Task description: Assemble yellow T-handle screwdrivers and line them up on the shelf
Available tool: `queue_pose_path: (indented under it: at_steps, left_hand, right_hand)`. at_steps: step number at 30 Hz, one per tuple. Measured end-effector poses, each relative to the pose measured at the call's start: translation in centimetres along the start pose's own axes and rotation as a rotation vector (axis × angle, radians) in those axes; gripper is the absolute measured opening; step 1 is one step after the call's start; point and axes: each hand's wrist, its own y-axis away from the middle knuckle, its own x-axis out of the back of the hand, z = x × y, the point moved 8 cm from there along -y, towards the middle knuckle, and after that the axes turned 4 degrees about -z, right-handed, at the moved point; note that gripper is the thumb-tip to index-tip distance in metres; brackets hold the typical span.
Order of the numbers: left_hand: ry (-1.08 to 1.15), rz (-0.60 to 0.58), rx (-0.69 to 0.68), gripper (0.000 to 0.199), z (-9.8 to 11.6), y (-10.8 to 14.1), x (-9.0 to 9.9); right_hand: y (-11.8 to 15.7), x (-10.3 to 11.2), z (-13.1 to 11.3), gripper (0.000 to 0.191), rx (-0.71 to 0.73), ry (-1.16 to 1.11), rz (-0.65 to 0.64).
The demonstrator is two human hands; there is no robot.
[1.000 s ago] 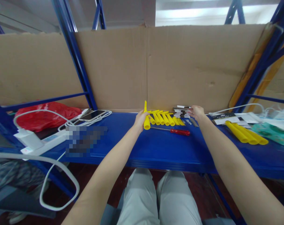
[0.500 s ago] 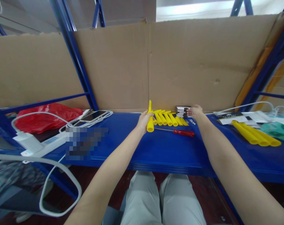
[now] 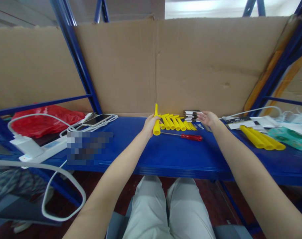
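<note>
My left hand (image 3: pixel 150 125) is closed around a yellow hollow plastic piece (image 3: pixel 156 127), a flared tube with a thin flat end pointing up and its round mouth towards me. Right of it, several matching yellow pieces (image 3: pixel 176 124) lie side by side in a row. My right hand (image 3: pixel 208 119) is at the right end of a small stack of black-and-white packs (image 3: pixel 191 115), fingers stretched towards it; whether they touch it is hard to see. Below the row lies a screwdriver (image 3: pixel 191 137) with a red handle. A dark printed card (image 3: pixel 201 126) is beneath my right hand.
More yellow pieces (image 3: pixel 262 138) lie on the right of the blue shelf (image 3: pixel 176 156), near a green packet (image 3: pixel 289 136) and white papers. On the left are a power strip (image 3: pixel 45 154), a phone (image 3: pixel 97 119), white cables and a red bag (image 3: pixel 46 121). Cardboard (image 3: pixel 121 69) stands behind.
The view has shifted slightly, moving everything a little up and left in the picture. My left hand keeps its yellow piece; my right hand stays by the stack, its fingers slightly more spread.
</note>
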Motion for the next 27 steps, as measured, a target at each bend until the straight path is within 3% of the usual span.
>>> queue_pose_path:
  at_steps: [10,14,18,21,24,27]
  left_hand:
    - [0.002,0.052,0.002,0.029,-0.6,-0.6,0.7]
    - [-0.032,0.067,-0.008,0.028,-0.8,-0.8,1.1]
    - [-0.021,0.099,-0.004,0.026,-0.8,-0.9,1.6]
    - [-0.028,0.111,0.006,0.027,-0.8,-1.0,1.8]
    - [-0.039,0.107,0.001,0.032,-0.7,-1.1,1.8]
    - [-0.051,0.107,0.01,0.033,-0.7,-1.1,1.9]
  right_hand:
    - [4.7,0.6,1.1,0.009,-0.02,0.146,-0.066]
    - [6.3,-0.9,0.1,0.007,0.151,0.407,-0.095]
    - [8.5,-4.8,0.2,0.01,0.365,0.863,-0.305]
    - [10.0,-7.0,2.0,0.025,0.381,1.076,-0.542]
    - [10.5,-7.5,3.0,0.041,0.379,1.195,-0.64]
    - [10.2,-7.3,3.3,0.043,0.371,1.246,-0.654]
